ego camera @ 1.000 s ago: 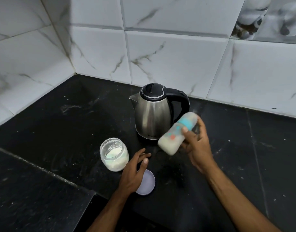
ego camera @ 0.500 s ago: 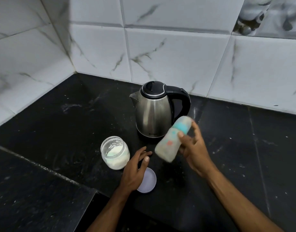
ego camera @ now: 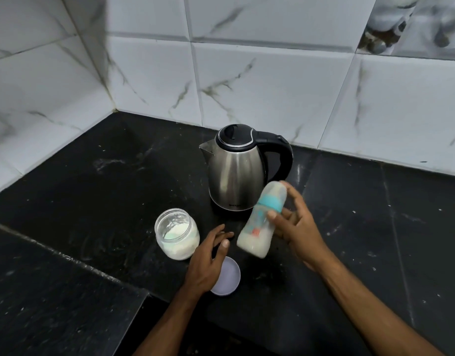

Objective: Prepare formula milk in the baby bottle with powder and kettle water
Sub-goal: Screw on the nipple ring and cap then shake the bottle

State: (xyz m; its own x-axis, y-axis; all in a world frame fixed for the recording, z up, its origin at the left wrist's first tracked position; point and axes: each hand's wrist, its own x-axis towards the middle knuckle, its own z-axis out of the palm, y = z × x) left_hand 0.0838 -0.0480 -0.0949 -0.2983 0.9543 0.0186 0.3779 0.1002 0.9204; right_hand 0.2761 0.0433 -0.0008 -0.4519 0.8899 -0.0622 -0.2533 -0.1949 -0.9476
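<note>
My right hand (ego camera: 297, 227) grips a baby bottle (ego camera: 262, 222) with a teal collar and a clear cap, tilted with its top up and to the right, in the air above the counter. White milk fills its lower part. Behind it stands a steel kettle (ego camera: 236, 173) with a black lid and handle. An open glass jar (ego camera: 177, 233) of white powder sits to the left. My left hand (ego camera: 208, 263) hovers with relaxed fingers, holding nothing, over the jar's pale lid (ego camera: 230, 278).
The black stone counter (ego camera: 92, 201) runs into a corner of white marble-look wall tiles (ego camera: 272, 86). A raised counter ledge (ego camera: 54, 291) lies at the front left. White specks dot the stone.
My right hand has swung the bottle back and forth: its base dipped toward the left hand, then the bottle turned more upright and a little to the right. The left hand has stayed put.
</note>
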